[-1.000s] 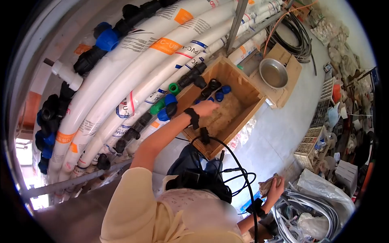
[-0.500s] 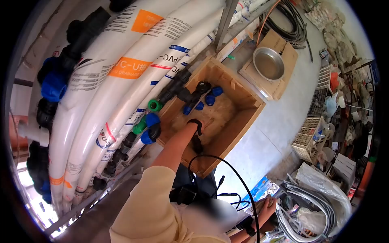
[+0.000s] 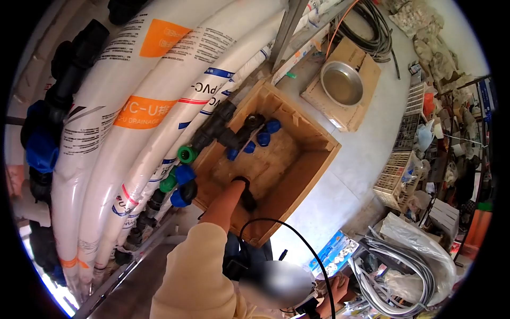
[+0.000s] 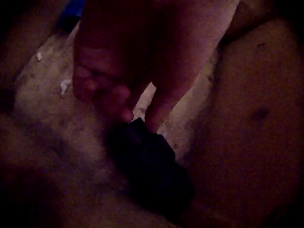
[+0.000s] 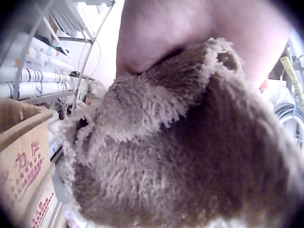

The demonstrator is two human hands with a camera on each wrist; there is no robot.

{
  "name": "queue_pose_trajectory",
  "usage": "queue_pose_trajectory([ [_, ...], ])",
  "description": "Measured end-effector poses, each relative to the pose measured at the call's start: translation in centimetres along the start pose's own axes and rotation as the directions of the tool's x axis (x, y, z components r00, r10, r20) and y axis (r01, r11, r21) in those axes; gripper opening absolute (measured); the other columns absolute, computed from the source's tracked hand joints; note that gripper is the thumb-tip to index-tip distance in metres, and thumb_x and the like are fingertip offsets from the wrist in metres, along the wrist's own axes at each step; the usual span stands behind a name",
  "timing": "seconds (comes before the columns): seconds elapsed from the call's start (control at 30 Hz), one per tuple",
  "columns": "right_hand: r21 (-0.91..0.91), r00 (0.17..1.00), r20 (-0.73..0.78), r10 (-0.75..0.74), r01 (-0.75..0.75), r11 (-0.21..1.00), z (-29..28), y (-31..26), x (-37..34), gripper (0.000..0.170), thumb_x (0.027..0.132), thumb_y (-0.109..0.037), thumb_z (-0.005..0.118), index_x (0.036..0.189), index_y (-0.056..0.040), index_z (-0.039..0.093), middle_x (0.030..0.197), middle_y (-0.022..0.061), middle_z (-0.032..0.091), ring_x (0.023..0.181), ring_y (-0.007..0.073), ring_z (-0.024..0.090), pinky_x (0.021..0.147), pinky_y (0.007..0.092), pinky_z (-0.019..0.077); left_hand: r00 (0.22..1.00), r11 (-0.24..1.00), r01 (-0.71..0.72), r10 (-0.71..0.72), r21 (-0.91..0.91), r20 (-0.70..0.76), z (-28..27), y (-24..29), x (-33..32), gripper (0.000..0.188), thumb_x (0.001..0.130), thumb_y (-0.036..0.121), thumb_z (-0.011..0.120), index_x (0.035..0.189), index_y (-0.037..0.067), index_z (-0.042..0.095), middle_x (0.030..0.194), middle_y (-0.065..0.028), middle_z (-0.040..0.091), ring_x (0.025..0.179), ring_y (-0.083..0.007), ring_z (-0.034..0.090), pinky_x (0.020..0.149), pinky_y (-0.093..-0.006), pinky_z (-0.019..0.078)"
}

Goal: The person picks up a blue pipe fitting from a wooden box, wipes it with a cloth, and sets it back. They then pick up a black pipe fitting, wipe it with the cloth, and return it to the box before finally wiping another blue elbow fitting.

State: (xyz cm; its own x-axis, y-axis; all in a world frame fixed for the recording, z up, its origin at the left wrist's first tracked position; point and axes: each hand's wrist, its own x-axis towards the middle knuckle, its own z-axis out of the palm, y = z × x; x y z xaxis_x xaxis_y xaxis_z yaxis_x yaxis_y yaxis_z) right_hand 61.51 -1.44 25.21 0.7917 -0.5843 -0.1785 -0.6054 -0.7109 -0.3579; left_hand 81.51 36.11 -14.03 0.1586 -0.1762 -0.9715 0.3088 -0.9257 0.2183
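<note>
My left forearm reaches down into a wooden box (image 3: pixel 319 175); the wrist strap hides most of the hand in the head view. In the dark left wrist view, my left hand (image 4: pixel 156 57) pinches the end of a black pipe fitting (image 4: pixel 152 166) between thumb and fingertips. That fitting lies by the box's near wall. Several blue-and-black pipe fittings (image 3: pixel 264 139) sit at the box's far left side. Low on the right, my right hand (image 3: pixel 338 290) grips a shaggy brown cloth (image 5: pixel 142 166), which hangs in folds below the fingers.
Wrapped white PVC pipes (image 3: pixel 143 111) fill the rack on the left, with black, blue and green fittings along them. A metal bowl (image 3: pixel 341 85) rests on flattened cardboard (image 3: pixel 348 119). Coiled grey hose (image 3: pixel 430 292) and plastic crates (image 3: pixel 393 178) stand right. A black cable (image 3: pixel 297 239) arcs before me.
My left hand has gone deeper into the box, from its middle to the black fitting at the near side. My right hand keeps the cloth and appears lower. The head view has shifted.
</note>
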Motion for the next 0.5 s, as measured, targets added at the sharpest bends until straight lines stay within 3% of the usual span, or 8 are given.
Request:
queue_pose_trajectory([
  [0.1,0.012,1.000,0.001,0.013,-0.013,1.000,0.1,-0.2,-0.4,0.027,0.080,-0.024,0.052,0.092,-0.0003,0.051,0.079,0.0182,0.056,0.072,0.0316,0.055,0.064,0.0393,0.0426,0.993,0.993,-0.114,0.115,-0.013,0.036,0.1,-1.0,0.8,0.028,0.074,0.020,0.059,0.096,0.001,0.062,0.099,-0.0164,0.059,0.089,-0.0284,0.056,0.076,-0.0398,0.0429],
  [0.2,0.076,0.999,0.048,0.002,-0.006,0.997,0.2,-0.5,-0.7,0.027,0.080,-0.023,0.052,0.091,0.0006,0.051,0.079,0.0178,0.056,0.073,0.0304,0.055,0.065,0.0388,0.0426,0.997,0.995,0.071,-0.074,-0.064,-0.031,-0.3,1.5,-2.5,0.032,0.072,0.019,0.064,0.098,0.001,0.061,0.101,-0.0177,0.059,0.089,-0.0293,0.056,0.077,-0.0402,0.0427],
  [0.3,0.058,1.000,0.020,-0.022,0.021,0.998,0.7,-0.2,-0.8,0.027,0.080,-0.023,0.052,0.091,0.0015,0.050,0.079,0.0175,0.056,0.072,0.0297,0.054,0.065,0.0380,0.0426,0.998,0.988,-0.040,0.032,-0.149,-0.053,-0.4,0.9,-1.8,0.034,0.070,0.019,0.066,0.098,0.001,0.061,0.101,-0.0186,0.058,0.091,-0.0302,0.056,0.077,-0.0409,0.0428],
  [0.4,0.067,0.999,0.033,-0.011,0.009,0.998,0.5,-1.8,-0.8,0.026,0.081,-0.022,0.051,0.092,0.0016,0.050,0.079,0.0176,0.056,0.072,0.0291,0.054,0.066,0.0374,0.0426,0.992,0.994,-0.107,0.109,0.035,-0.063,-1.8,3.3,-6.1,0.034,0.069,0.018,0.066,0.097,0.000,0.061,0.100,-0.0193,0.058,0.093,-0.0306,0.055,0.076,-0.0412,0.0432],
  [0.5,0.114,0.999,0.048,-0.006,0.000,0.994,0.1,-3.1,-0.5,0.024,0.082,-0.020,0.050,0.092,0.0020,0.050,0.078,0.0178,0.056,0.070,0.0282,0.053,0.065,0.0370,0.0426,0.942,0.953,-0.251,0.281,0.172,-0.184,0.2,1.6,0.2,0.033,0.068,0.015,0.064,0.097,-0.001,0.060,0.098,-0.0210,0.058,0.092,-0.0323,0.055,0.073,-0.0410,0.0437],
])
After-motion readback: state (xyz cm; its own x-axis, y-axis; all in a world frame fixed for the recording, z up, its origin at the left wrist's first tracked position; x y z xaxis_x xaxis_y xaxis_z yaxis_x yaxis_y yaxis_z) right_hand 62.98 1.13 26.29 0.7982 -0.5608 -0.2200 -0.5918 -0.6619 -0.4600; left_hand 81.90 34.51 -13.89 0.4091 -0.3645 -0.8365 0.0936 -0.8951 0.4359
